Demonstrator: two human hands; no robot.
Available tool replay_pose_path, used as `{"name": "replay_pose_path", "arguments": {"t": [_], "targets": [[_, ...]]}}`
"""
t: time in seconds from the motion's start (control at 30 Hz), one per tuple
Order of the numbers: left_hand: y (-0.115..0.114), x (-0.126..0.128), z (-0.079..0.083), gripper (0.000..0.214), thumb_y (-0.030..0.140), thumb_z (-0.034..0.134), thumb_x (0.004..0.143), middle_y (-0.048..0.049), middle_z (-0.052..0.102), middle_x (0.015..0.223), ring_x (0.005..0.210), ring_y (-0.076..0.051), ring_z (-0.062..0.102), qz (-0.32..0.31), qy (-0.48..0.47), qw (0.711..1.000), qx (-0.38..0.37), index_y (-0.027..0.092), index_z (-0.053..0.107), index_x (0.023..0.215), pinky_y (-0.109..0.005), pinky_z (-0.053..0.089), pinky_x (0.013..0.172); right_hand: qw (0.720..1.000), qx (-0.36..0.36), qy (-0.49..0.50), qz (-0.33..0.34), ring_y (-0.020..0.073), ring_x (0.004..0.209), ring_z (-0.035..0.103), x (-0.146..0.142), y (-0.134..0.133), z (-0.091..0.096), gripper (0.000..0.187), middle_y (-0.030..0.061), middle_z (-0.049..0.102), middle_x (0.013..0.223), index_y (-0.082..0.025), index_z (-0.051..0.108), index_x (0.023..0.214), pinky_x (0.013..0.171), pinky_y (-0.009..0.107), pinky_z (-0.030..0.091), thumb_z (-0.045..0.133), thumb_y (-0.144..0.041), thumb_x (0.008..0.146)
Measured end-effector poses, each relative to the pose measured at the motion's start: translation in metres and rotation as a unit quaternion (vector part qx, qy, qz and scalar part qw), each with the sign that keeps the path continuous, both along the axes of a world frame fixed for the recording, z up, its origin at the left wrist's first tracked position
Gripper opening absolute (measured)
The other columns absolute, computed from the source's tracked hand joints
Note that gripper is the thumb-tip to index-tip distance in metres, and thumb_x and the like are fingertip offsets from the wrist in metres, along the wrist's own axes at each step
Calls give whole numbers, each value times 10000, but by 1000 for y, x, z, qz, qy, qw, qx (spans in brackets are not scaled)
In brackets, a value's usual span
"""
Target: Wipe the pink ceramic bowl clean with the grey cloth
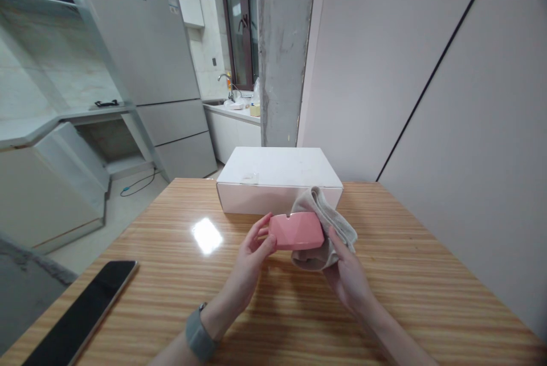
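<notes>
A small pink case [297, 231] with bevelled edges is held up over the wooden table. My left hand [253, 252] grips its left end between thumb and fingers. Folded in my right hand [348, 277] is a grey cloth [337, 229], which lies against the case's right end and passes behind it. My right thumb presses on the cloth; the other fingers are mostly hidden under it. What is inside the case, if anything, does not show.
Behind my hands a closed white box [280, 166] stands on the wooden table [410, 275]. A black-screened phone [85, 312] lies at the table's left edge. Beyond are a refrigerator [141, 41], a kitchen counter and a concrete pillar [284, 52]; a white wall rises on the right.
</notes>
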State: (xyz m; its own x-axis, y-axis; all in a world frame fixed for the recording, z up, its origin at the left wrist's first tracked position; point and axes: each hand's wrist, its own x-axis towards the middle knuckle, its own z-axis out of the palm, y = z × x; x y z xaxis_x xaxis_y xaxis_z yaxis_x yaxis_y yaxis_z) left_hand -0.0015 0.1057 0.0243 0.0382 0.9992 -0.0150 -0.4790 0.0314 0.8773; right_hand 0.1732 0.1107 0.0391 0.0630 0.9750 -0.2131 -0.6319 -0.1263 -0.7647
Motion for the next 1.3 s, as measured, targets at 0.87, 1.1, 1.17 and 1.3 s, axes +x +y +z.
{"name": "replay_pose_path", "arguments": {"t": [0.87,1.1,1.17,1.3], "targets": [[1,0,4,842,335,836,576,-155,616,1199,988,-253,621,18,35,999,-17,174,476,1320,-322,492,820,999,-32,15,30,299,1157,609,-10,-16,3,486,20,727,1121,-245,731,1023,931,417,543,825,-481,609],[2,-1,6,641,553,613,797,-129,571,1300,1124,-268,559,-13,-14,999,-49,224,505,1335,-348,477,846,999,-30,12,35,293,1150,616,-9,-11,0,463,26,722,1135,-243,711,1082,912,414,552,773,-473,685],[2,-3,8,584,516,617,814,-108,557,1330,1157,-268,541,-25,-16,999,-31,249,532,1326,-355,456,881,999,-32,17,30,284,1161,609,-8,-9,2,447,21,726,1127,-254,709,1079,920,408,545,764,-478,696],[1,-1,7,544,386,679,808,-94,625,1212,1096,-231,571,-13,-17,1000,22,266,537,1319,-338,418,918,998,-21,33,43,276,1151,617,-8,-8,5,401,25,736,1104,-257,711,1063,939,415,530,726,-488,736]]}}
